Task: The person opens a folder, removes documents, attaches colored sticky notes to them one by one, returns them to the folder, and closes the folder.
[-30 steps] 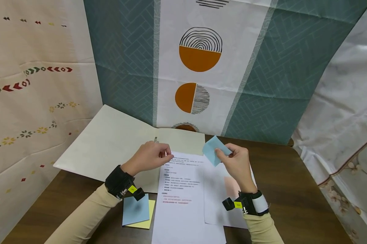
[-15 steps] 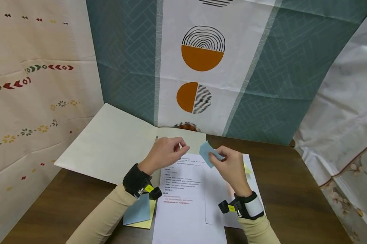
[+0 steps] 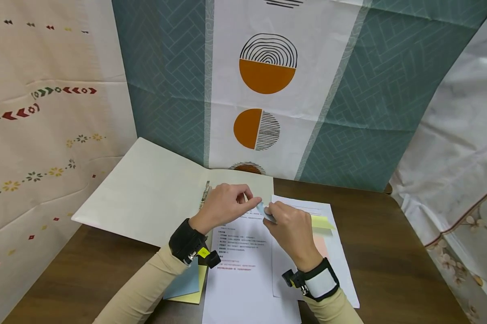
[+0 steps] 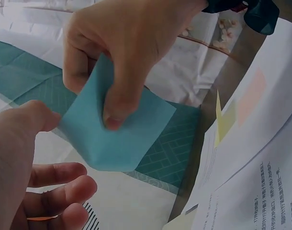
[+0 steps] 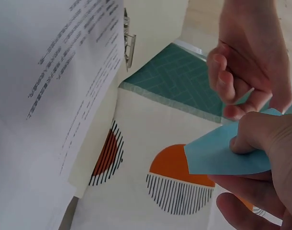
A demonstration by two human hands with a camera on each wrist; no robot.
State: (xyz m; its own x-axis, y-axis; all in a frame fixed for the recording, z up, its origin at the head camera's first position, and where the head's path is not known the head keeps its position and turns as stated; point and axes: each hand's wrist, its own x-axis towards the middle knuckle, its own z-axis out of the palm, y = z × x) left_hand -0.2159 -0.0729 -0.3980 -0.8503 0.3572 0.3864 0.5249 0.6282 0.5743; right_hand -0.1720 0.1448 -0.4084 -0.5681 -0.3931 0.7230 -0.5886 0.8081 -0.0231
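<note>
My right hand (image 3: 289, 229) pinches a light blue sticky note (image 4: 122, 139) between thumb and fingers, above the printed sheets. The note bends around the thumb. From the left, my left hand (image 3: 227, 202) reaches to the note's edge; in the left wrist view one fingertip (image 4: 54, 120) is at its corner, while the other fingers hang loosely curled below, apart from the paper. Under both hands lies a printed sheet (image 3: 243, 288). To its right, another sheet (image 3: 342, 270) bears a yellow sticky note (image 3: 322, 222) and a pink sticky note (image 3: 320, 245).
An open cream folder (image 3: 154, 189) with a metal clip (image 3: 204, 195) lies behind the sheets. A blue pad (image 3: 184, 283) and a yellow pad (image 3: 198, 292) of sticky notes overlap at the near left. Patterned cloths (image 3: 166, 81) hang around the wooden table (image 3: 397, 261).
My left hand has moved right to the blue note. My right hand has turned and shifted left with it, bringing the yellow note on the sheet into sight.
</note>
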